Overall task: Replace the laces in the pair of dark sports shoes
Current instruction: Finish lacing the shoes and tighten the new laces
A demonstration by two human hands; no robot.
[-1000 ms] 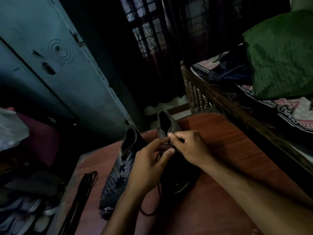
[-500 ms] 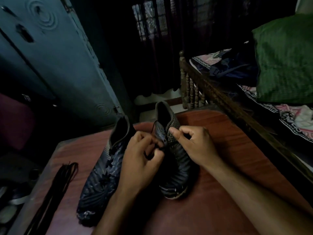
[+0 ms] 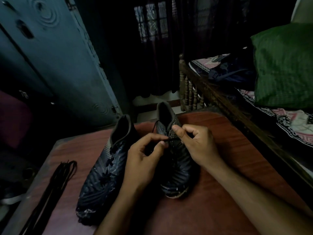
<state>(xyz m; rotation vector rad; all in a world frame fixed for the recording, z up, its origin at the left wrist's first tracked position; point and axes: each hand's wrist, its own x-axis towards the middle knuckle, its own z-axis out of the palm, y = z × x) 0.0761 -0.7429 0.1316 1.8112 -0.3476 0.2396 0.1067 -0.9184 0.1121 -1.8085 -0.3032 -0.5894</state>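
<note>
Two dark sports shoes stand side by side on a reddish wooden table point(image 3: 220, 167), toes toward me. The left shoe point(image 3: 103, 172) has a pale leaf pattern and no lace that I can see. Both hands work on the right shoe point(image 3: 176, 172). My left hand point(image 3: 144, 160) pinches a thin black lace point(image 3: 155, 127) between thumb and fingers over the eyelets. My right hand point(image 3: 198, 143) grips the shoe's knitted tongue edge, thumb pointing up. A bundle of spare dark laces point(image 3: 55, 184) lies along the table's left side.
A blue-grey metal cupboard point(image 3: 59, 56) stands at the left. A wooden bed rail with turned spindles point(image 3: 191, 92) borders the table on the right, with a green pillow point(image 3: 284, 65) and a dark bag point(image 3: 232, 73) on the bed. Other footwear point(image 3: 10, 199) lies on the floor lower left.
The view has tilted down and nearer, so the shoes sit lower in frame. My left hand has drawn back slightly with the lace pinched. My right hand stays on the right shoe's tongue.
</note>
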